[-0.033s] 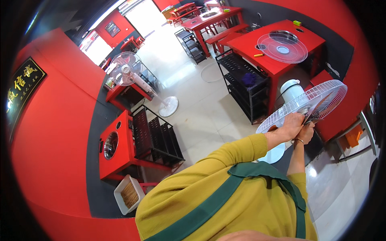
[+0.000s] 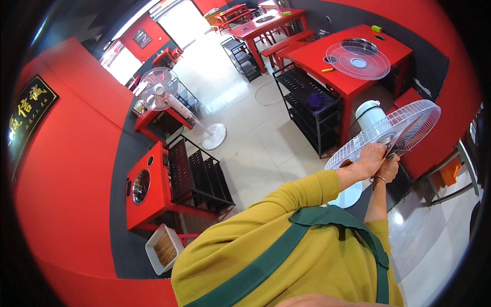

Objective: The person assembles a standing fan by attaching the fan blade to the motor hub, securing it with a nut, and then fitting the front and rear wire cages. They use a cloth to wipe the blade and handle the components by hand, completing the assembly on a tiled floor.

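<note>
A white standing fan (image 2: 369,115) is right in front of me, its round wire rear guard (image 2: 349,152) tilted and its front uncovered. My left hand (image 2: 372,156) is closed at the middle of the guard, by the hub. Just below it, my right hand (image 2: 389,170), with a bracelet at the wrist, is closed too. Both hands almost touch each other. Whatever their fingers grip is hidden behind them. The fan's pale round base (image 2: 347,195) shows under my forearm. A loose wire fan guard (image 2: 376,69) lies on the red table beyond.
Ahead on the red table (image 2: 327,53) are a yellow-handled tool (image 2: 327,70) and a small yellow-green box (image 2: 377,29). Black shelf racks (image 2: 312,115) stand beside the tables. Another white fan (image 2: 159,89) stands at left. Near me is a white bin (image 2: 176,238) of thin sticks.
</note>
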{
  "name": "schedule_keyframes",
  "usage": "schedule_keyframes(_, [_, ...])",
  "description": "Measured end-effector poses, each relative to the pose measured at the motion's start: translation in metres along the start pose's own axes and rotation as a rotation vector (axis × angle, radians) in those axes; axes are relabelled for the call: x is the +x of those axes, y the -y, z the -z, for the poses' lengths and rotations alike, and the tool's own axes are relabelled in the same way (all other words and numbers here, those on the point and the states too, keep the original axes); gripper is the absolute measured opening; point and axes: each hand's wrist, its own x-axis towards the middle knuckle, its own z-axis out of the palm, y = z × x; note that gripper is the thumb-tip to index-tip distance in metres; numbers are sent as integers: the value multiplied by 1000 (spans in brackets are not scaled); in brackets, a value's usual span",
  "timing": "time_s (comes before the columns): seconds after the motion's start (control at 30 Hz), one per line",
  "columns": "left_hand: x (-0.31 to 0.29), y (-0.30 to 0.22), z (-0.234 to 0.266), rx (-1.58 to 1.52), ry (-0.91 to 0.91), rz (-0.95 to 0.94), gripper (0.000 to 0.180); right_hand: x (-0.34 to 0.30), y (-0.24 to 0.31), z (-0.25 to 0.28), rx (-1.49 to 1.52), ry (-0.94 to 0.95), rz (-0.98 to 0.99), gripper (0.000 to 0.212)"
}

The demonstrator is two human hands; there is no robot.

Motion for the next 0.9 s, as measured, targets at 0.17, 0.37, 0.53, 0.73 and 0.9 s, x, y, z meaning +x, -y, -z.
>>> schedule_keyframes(0.17, [3, -3, 10, 85, -20, 37, 18, 2, -6, -11, -210, -111, 151, 65])
schedule_keyframes(0.37, [-1, -3, 12, 48, 43, 89, 26, 4, -25, -20, -288, -373, 496, 42])
schedule_keyframes(0.53, [-2, -3, 13, 129, -69, -50, 29, 4, -15, -15, 4, -398, 491, 38])
schedule_keyframes(0.73, [-1, -4, 16, 93, -54, -57, 29, -4, -6, 1, 41, -164, 340, 58])
schedule_keyframes(0.9, [-7, -12, 21, 116, -69, -54, 27, 1, 2, 6, 340, 245, -192, 78])
